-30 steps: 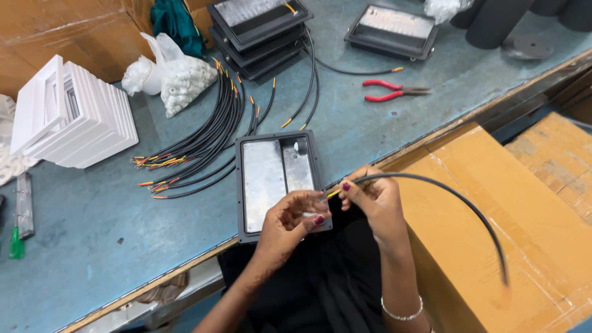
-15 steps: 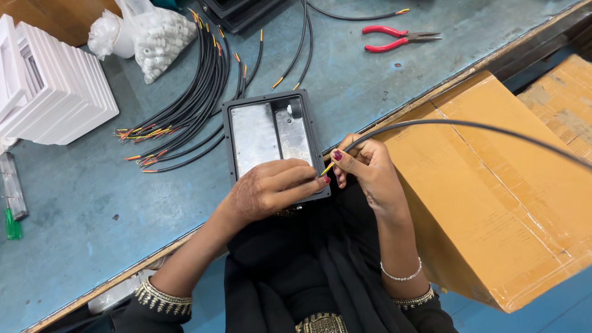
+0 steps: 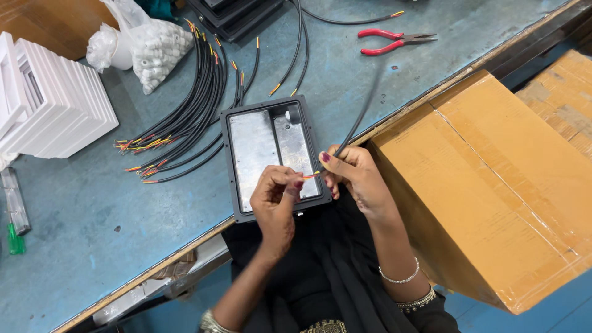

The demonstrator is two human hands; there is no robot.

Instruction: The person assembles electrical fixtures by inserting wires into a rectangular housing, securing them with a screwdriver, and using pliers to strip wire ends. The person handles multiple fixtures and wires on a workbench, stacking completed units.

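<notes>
The right hand [image 3: 357, 179] pinches a black cable [image 3: 361, 117] between closed fingers; the cable runs up and right from them, blurred along its far length. Its stripped coloured wires [image 3: 311, 175] point left toward the left hand [image 3: 277, 200], whose closed fingers grip their tips. Just beyond both hands, a dark housing [image 3: 271, 154] lies on the table [image 3: 92, 203], its near edge hidden by them.

The black cable [image 3: 362, 114] is motion-blurred, and the stacked white frames [image 3: 43, 105] run off the left edge.
</notes>
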